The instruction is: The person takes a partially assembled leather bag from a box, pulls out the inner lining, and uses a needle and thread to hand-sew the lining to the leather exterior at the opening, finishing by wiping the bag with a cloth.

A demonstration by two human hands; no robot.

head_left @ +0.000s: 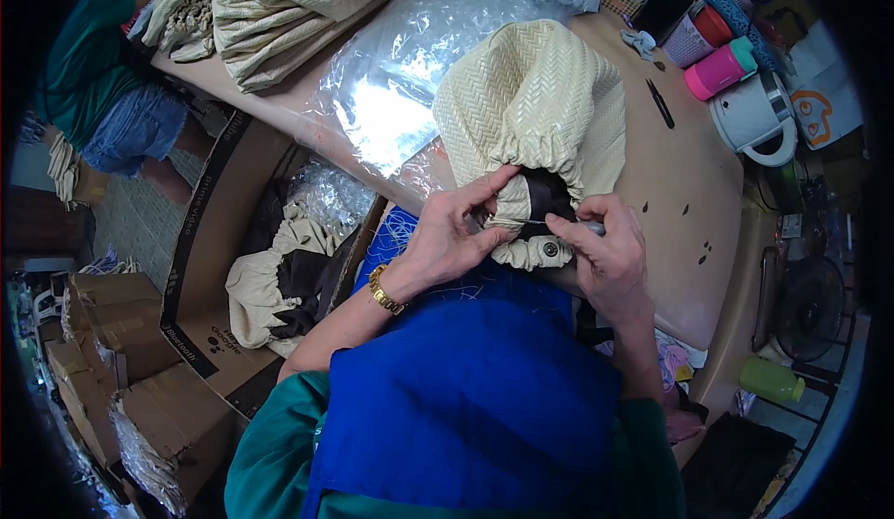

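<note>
A cream chevron-patterned fabric bag (pixel 526 91) with gathered edges and a dark lining (pixel 546 190) lies at the table's front edge. My left hand (pixel 449 240) pinches the gathered edge left of the opening. My right hand (pixel 610 254) is closed on a slim tool (pixel 587 228) with a grey handle and thin shaft, which lies across the opening. Just below it a round dark metal button or snap (pixel 549 249) shows on a gathered band.
A pale worktable (pixel 698 240) holds clear plastic (pixel 382 81), more cream bags (pixel 270 26), black snips (pixel 661 100), a pink bottle (pixel 708 77) and a white pot (pixel 750 123). A cardboard box (pixel 191 277) of fabric stands left. Another person (pixel 112 81) stands upper left.
</note>
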